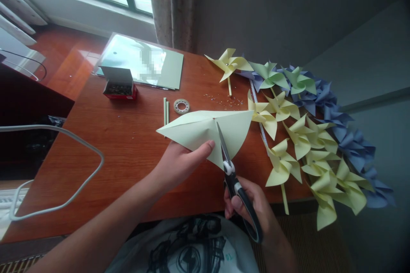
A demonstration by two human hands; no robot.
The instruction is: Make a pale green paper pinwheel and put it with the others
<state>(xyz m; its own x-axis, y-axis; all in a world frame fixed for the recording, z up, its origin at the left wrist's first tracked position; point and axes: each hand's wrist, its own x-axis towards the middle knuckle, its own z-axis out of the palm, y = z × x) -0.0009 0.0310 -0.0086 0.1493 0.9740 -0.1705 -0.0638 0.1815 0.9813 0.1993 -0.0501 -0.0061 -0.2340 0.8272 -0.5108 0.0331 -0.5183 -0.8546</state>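
Note:
My left hand (188, 155) grips a pale green-yellow sheet of paper (192, 130) from below, its thumb pressed on top. The sheet is bent along creases and has pointed corners. In my right hand (251, 200) is a pair of scissors (240, 194) with black and white handles. Their blades lie at the paper, pointing up toward its middle, right of my left thumb. Whether the blades are fully closed is hard to see. Behind the paper lie two thin rolled paper sticks (165, 111) and a roll of clear tape (181, 106).
Finished paper pinwheels, yellow (280, 162), green (269, 75) and blue (354, 147), crowd the table's right side. An open red box (120, 89) of small dark items stands at the back left, before stacked paper sheets (172, 70). Small scraps (229, 101) are scattered nearby. A white cable (101, 158) loops at left.

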